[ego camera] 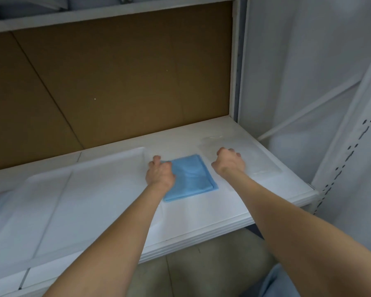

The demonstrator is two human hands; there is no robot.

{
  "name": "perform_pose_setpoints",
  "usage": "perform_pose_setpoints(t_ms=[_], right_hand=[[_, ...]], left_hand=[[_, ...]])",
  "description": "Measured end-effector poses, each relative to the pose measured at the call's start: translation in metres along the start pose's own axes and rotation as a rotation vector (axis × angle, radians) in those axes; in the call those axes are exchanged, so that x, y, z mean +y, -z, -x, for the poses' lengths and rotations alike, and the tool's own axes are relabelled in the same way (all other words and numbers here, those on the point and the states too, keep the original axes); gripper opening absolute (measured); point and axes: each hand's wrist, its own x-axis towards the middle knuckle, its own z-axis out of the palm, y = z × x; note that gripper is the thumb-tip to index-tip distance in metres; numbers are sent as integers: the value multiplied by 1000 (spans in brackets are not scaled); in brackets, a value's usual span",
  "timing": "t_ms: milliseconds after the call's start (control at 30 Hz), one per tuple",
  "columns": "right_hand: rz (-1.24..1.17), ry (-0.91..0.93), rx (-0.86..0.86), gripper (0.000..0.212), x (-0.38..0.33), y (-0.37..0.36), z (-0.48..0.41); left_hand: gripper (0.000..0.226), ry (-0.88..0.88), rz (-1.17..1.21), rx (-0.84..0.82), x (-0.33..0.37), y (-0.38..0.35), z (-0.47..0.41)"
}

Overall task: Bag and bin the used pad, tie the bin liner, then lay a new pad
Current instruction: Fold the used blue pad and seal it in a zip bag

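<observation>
Pad (191,176): blue, folded square, flat on shelf (201,236); its far-left corner is held.
L hand (160,173): fingers curled, clamped on that corner.
R hand (229,162): curled on clear bag (261,161), right of the grip; whether film is pinched can't be told.
Step (judged): pad to be lifted & slid into bag.
How: bag mouth to be opened wide first; pad kept folded & level.
Sheet (84,189): white, spread left of the grip, seems to run under pad; could be dragged w/ it.
Post (351,146): far right of grip; elbow room is cut.
Board (116,82): cardboard, behind grip.
</observation>
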Motion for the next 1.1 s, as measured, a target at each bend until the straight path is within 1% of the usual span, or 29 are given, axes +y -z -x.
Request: perform_pose_setpoints(t_ms=[33, 100, 167, 200, 367, 433, 467, 533, 600, 667, 733, 767, 800, 867, 933, 967, 1033, 1100], right_hand=[[60, -11, -13, 41, 3, 0, 0], [134, -34, -65, 45, 9, -3, 0], [149, -47, -93, 45, 15, -7, -2], [135, -48, -87, 43, 17, -9, -3], [25, -57, -52, 31, 22, -11, -11], [-15, -71, -31, 27, 22, -10, -13], [-53, -81, 0, 26, 22, -8, -14], [-169, -82, 86, 25, 19, -3, -17], [-345, -67, 143, 23, 13, 7, -21], [-595, -35, 147, 22, 4, 14, -25], [-833, 24, 112, 19, -5, 24, -23], [-911, 57, 91, 18, -9, 29, -20], [-950, 93, 71, 16, -12, 33, -17], [-990, 157, 35, 12, -19, 39, -9], [-1036, 190, 6, 6, -27, 42, 0], [-1067, 191, -6, 13, -31, 43, 3], [-1219, 138, -47, 20, -39, 45, 11], [-1343, 48, -88, 21, -45, 48, 19]], left_hand=[[49, -104, -52, -15, 4, -1, 1], [57, -266, -85, -184, 15, -8, 4], [62, -287, -113, -373, 25, -18, 6], [63, -278, -127, -415, 27, -22, 6], [65, -263, -69, -434, 27, -19, -4], [62, -239, -20, -404, 30, -18, -7], [59, -214, 41, -366, 33, -17, -9], [53, -147, 220, -246, 40, -16, -13], [51, -74, 429, -150, 53, -10, -15], [51, 17, 701, -182, 66, -4, -13], [42, 92, 995, -295, 78, 6, -7], [41, 122, 1112, -331, 82, 13, -4], [41, 137, 1196, -334, 85, 20, -3], [45, 134, 1268, -257, 86, 36, -3], [45, 111, 1274, -163, 85, 51, -2], [44, 105, 1273, -123, 83, 56, -1], [32, 117, 1247, -12, 78, 65, -1], [15, 182, 1201, 130, 66, 71, -2]])
